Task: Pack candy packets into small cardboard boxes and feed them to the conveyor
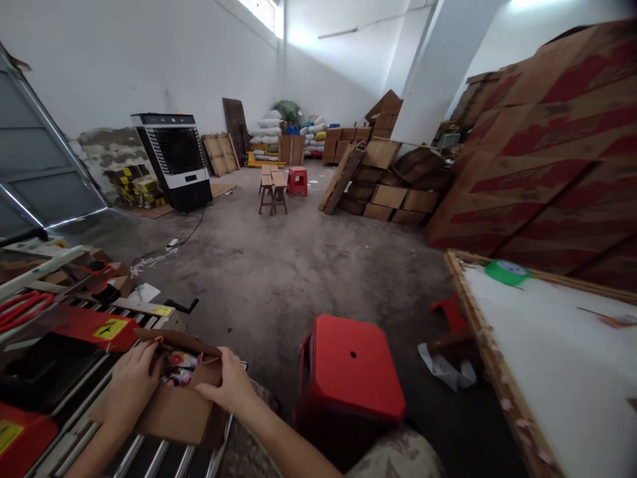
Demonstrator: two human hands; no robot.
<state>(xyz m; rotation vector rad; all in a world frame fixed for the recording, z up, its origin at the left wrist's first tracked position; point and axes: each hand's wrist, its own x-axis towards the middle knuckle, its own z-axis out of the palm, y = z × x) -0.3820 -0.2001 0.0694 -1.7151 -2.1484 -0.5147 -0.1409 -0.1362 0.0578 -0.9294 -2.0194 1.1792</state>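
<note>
A small cardboard box rests on the metal rollers of a conveyor at the lower left. Its flaps stand partly up, and colourful wrapped packets show inside. My left hand grips the box's left side, with fingers at the flap edge. On the opposite side, my right hand holds the right flap and wall, its thumb reaching over the top. Some fingertips of both hands are hidden by the cardboard.
A red plastic stool stands right of the conveyor. A white-topped table carries a green tape roll. Stacked cartons rise behind it. The red machine part and a black crank handle are beside the rollers.
</note>
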